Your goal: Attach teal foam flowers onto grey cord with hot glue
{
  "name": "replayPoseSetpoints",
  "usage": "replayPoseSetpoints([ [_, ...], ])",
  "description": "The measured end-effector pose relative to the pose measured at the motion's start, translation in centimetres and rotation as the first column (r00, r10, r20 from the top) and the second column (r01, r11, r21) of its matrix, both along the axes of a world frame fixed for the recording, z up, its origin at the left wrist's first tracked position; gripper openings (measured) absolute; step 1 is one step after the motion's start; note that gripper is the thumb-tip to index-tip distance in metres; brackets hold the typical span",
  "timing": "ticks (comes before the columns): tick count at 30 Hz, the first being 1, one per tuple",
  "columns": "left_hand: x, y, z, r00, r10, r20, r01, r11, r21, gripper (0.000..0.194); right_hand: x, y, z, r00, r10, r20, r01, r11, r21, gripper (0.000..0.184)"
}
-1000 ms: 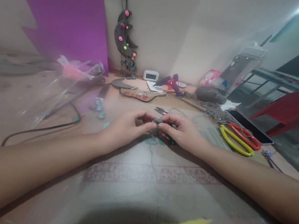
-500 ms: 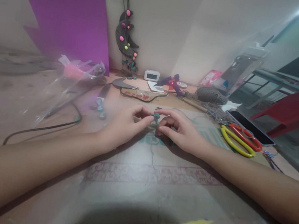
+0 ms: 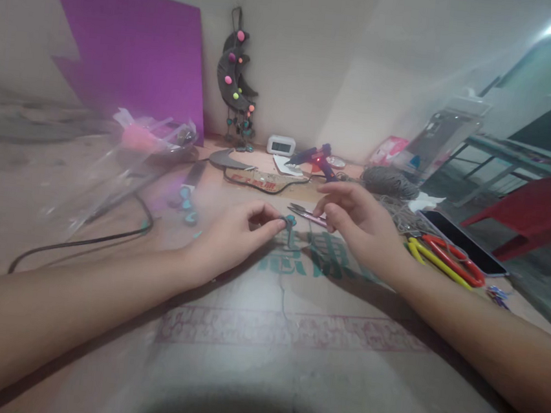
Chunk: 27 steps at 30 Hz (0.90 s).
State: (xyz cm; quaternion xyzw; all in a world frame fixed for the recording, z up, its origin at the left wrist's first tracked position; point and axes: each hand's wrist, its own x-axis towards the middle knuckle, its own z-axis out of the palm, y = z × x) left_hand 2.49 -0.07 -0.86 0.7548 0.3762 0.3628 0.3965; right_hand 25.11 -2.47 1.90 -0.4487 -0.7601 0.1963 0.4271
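Note:
My left hand pinches a small teal piece between thumb and fingertips above the printed board. A thin grey strand of yarn trails from it toward me. Raised to the right, my right hand has its thumb and fingers apart with nothing visibly held. Its fingertips are just over the pink handle of the thread snips, whose blades point left. Whether the fingers touch that handle, I cannot tell.
Right of me lie red-and-yellow-handled scissors, a phone and grey yarn. A glue gun, its light red, and a white clock stand behind. Teal pieces and a black cord are at left.
My right hand has let go of the teal piece and moved right and up to the snips, which now show more fully. My left hand keeps its pinch. The view has tilted slightly.

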Motion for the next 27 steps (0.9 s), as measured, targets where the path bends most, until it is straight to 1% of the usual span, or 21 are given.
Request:
replayPoseSetpoints([
  [2, 0.0, 0.1, -0.1, 1.000, -0.013, 0.011, 0.013, 1.000, -0.013, 0.020, 1.2, 1.4, 0.1, 0.992, -0.107, 0.067, 0.103, 0.993, 0.055, 0.024],
  [5, 0.0, 0.1, -0.2, 1.000, -0.013, 0.006, 0.013, 0.999, -0.039, 0.020, 3.5, 3.5, 0.2, 0.939, -0.270, 0.212, 0.246, 0.960, 0.132, 0.024],
  [7, 0.1, 0.2, -0.1, 1.000, -0.002, -0.011, 0.001, 0.999, -0.044, 0.019, 4.9, 4.9, 0.2, 0.908, -0.324, 0.264, 0.303, 0.946, 0.118, 0.025],
  [9, 0.2, 0.1, 0.1, 1.000, 0.002, -0.023, -0.003, 0.999, -0.038, 0.018, 6.0, 6.3, 0.1, 0.889, -0.352, 0.294, 0.346, 0.935, 0.074, 0.030],
  [11, 0.2, 0.0, 0.2, 1.000, -0.005, -0.027, 0.004, 0.999, -0.042, 0.016, 6.6, 7.7, -0.1, 0.869, -0.377, 0.322, 0.381, 0.923, 0.051, 0.039],
  [14, 0.3, 0.0, 0.2, 1.000, -0.007, -0.021, 0.006, 0.998, -0.068, 0.015, 6.6, 10.2, -0.2, 0.852, -0.383, 0.357, 0.392, 0.919, 0.050, 0.052],
  [16, 0.3, 0.1, -0.1, 1.000, -0.002, -0.010, 0.001, 0.997, -0.082, 0.016, 6.3, 12.0, -0.1, 0.852, -0.372, 0.370, 0.386, 0.922, 0.037, 0.057],
  [18, 0.2, 0.2, -0.2, 1.000, 0.003, -0.006, -0.004, 0.996, -0.092, 0.017, 5.8, 13.7, 0.0, 0.848, -0.374, 0.375, 0.400, 0.916, 0.009, 0.056],
  [21, 0.2, 0.1, -0.3, 1.000, 0.007, -0.016, -0.009, 0.996, -0.094, 0.019, 5.0, 15.5, 0.0, 0.830, -0.400, 0.390, 0.455, 0.889, -0.056, 0.045],
  [24, 0.2, 0.0, -0.1, 1.000, 0.002, -0.017, -0.003, 0.996, -0.091, 0.019, 4.6, 16.2, -0.1, 0.819, -0.412, 0.400, 0.489, 0.865, -0.111, 0.038],
  [27, 0.1, 0.0, -0.2, 1.000, -0.005, -0.010, 0.004, 0.996, -0.092, 0.018, 4.6, 16.1, -0.2, 0.814, -0.445, 0.374, 0.507, 0.858, -0.084, 0.038],
])
